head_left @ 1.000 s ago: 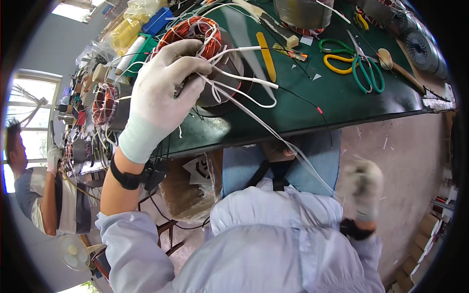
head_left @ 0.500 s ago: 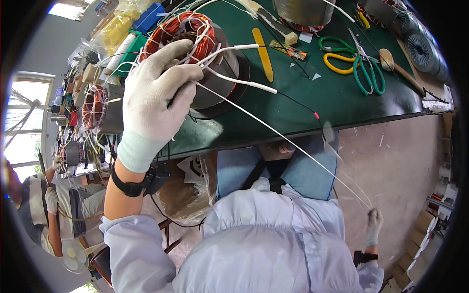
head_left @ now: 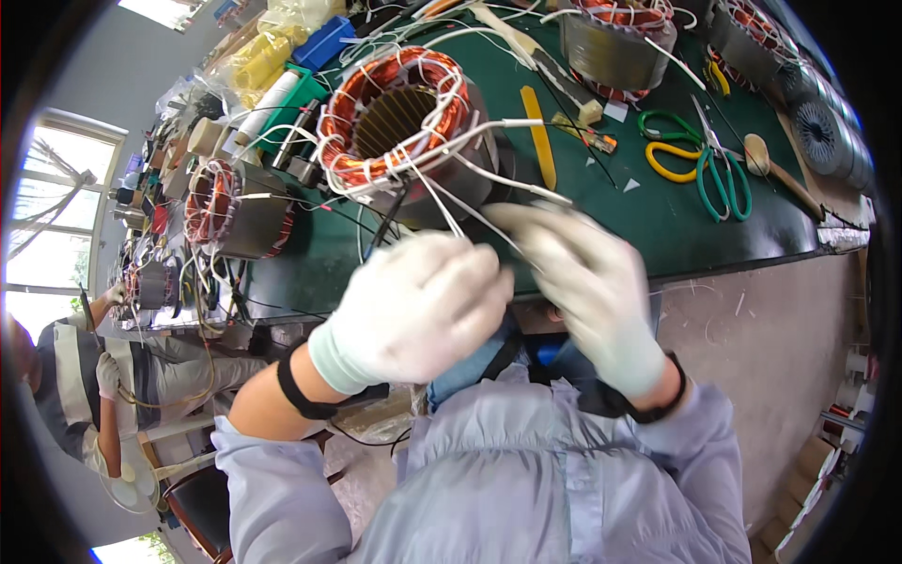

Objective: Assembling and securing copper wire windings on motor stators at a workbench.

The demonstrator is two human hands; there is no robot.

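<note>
A motor stator (head_left: 390,122) with orange copper windings, laced in white cord, rests on the green bench top in front of me. My left hand (head_left: 418,305), in a white glove, is closed just below it, on white cord (head_left: 449,209) that runs down from the windings. Close by on the right is my gloved right hand (head_left: 592,287), its fingers smeared by motion. Another strand of cord passes toward those fingers; whether they grip it is unclear. White-sleeved leads (head_left: 512,179) stick out from the stator's right side.
Right of the stator lie a yellow flat stick (head_left: 538,136), green-handled scissors (head_left: 722,179), a second pair with yellow and green handles, and a wooden mallet-like tool (head_left: 757,155). More stators (head_left: 254,211) stand left and behind. A co-worker (head_left: 103,395) works at far left.
My right hand has come from far out at the lower right, where it held the cord taut, up beside the left. My left hand has dropped from the windings to below the stator.
</note>
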